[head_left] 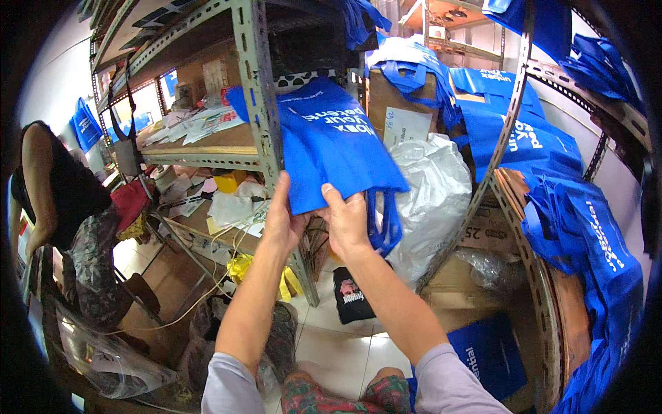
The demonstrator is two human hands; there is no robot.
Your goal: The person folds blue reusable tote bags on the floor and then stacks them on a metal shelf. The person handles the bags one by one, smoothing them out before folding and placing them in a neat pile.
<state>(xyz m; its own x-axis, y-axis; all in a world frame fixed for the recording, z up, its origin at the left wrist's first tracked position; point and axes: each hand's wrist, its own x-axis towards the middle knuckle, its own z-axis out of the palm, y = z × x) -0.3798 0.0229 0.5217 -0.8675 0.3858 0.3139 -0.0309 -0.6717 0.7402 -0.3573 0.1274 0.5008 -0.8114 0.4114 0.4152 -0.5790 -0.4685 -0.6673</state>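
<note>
Left hand (pixel 281 222) and right hand (pixel 347 226), both partly hidden beneath a blue bag (pixel 334 155)

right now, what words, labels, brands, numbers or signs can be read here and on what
Wording not copied, only where it stands:
Held blue bag: large white lettering, legible in part.
White sheet on a carton: handwriting, partly blurred.
Black item on the floor: pale lettering, pink print.
Brown carton at right: dark printed marks.
Draped blue bag: white lettering.
Papers on the shelf: too small to read.
</note>
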